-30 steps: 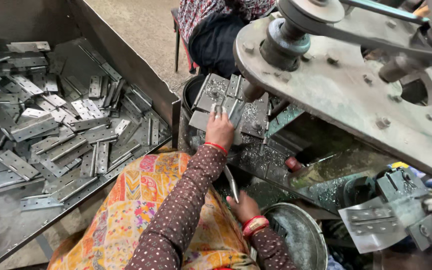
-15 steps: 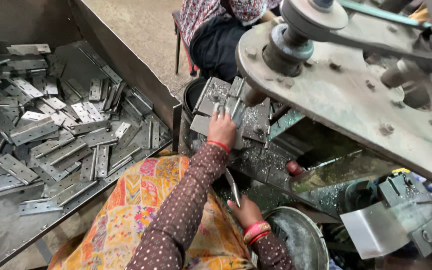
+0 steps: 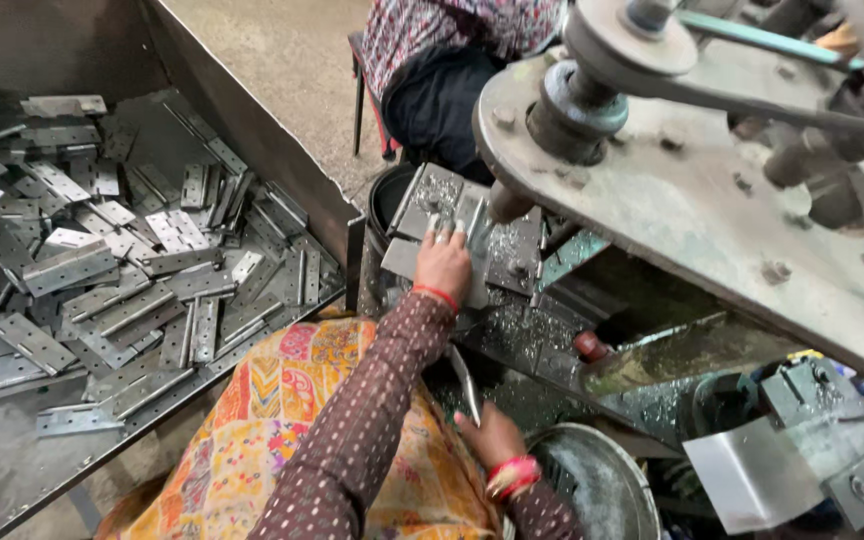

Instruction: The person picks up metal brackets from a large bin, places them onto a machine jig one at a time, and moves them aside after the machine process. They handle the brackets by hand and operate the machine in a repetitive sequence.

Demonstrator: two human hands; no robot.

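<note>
My left hand reaches forward and rests fingers-down on a flat grey hinge plate, holding it against the machine's jig under a short spindle. My right hand sits lower, close to my lap, with its fingers curled around a thin curved metal handle. Both wrists wear red bangles. Both arms are in dark dotted sleeves.
A big metal tray at the left holds several loose hinge plates. A heavy machine arm with a pulley hangs over the right side. A round metal bowl stands by my right hand. Another person sits beyond the machine.
My left hand stays on the plate at the jig. My right hand has sunk slightly with the handle. The view has shifted a little.
</note>
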